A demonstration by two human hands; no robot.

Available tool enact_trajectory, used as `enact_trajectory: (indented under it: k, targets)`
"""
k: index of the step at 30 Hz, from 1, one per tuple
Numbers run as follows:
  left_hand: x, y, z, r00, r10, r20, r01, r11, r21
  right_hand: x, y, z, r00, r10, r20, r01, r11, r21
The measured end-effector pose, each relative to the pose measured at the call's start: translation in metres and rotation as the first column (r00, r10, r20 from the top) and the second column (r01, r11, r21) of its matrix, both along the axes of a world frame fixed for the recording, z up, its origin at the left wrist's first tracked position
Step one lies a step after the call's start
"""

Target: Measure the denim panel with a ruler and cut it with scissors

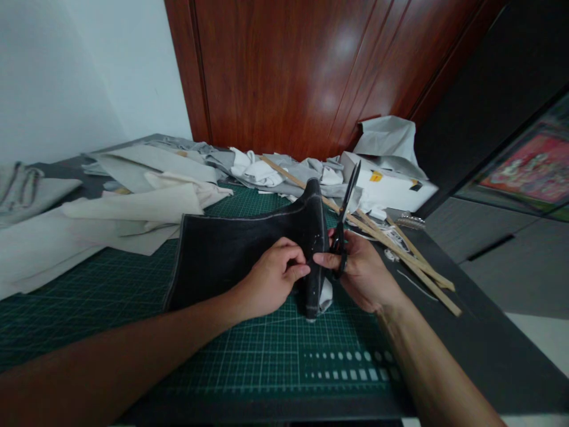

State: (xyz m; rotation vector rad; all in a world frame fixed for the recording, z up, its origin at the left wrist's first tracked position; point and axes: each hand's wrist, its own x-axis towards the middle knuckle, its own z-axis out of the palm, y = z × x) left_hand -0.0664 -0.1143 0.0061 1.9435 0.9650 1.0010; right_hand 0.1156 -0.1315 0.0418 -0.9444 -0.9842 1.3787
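A black fabric piece [222, 252] with pale stitching along its edges lies on the green cutting mat [262, 362]. Its right end is folded up into a raised band with small white specks. My left hand [275, 276] is closed over the fabric, thumb and forefinger pinched together against the band; whatever is between the tips is too small to make out. In my right hand [360, 270] is a pair of black-handled scissors [349, 196], blades pointing up and away. The right thumb also presses on the band's right side. A bit of whitish cloth [326, 295] shows beneath the band.
Cream and grey cloth pieces [133, 201] are heaped at the left and along the back. Wooden strips [409, 261] and white cords lie to the right, near a white box [391, 184]. Behind the table stands a reddish wooden panel [284, 71]; a grey cabinet [484, 231] is at the right.
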Motion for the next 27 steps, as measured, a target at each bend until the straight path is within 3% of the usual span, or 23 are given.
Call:
enact_trajectory:
  k: [9,14,20,27]
  targets:
    - [0.003,-0.002,0.007,0.993,0.109,-0.040,-0.110,0.993,-0.043,0.001,-0.002,-0.006,0.997,0.070,0.024,-0.069,0.997,-0.041]
    - [0.006,-0.005,0.005,0.985,0.151,-0.085,-0.148,0.988,0.037,-0.003,-0.009,-0.009,0.991,0.129,0.045,-0.123,0.985,-0.121]
    - [0.007,-0.010,0.004,0.977,0.159,-0.141,-0.135,0.977,0.165,-0.003,-0.014,-0.007,0.997,0.080,0.004,-0.080,0.993,-0.087]
    - [0.003,-0.008,0.006,0.970,0.207,-0.128,-0.190,0.973,0.133,0.003,-0.019,-0.005,0.995,0.081,-0.060,-0.088,0.987,-0.132]
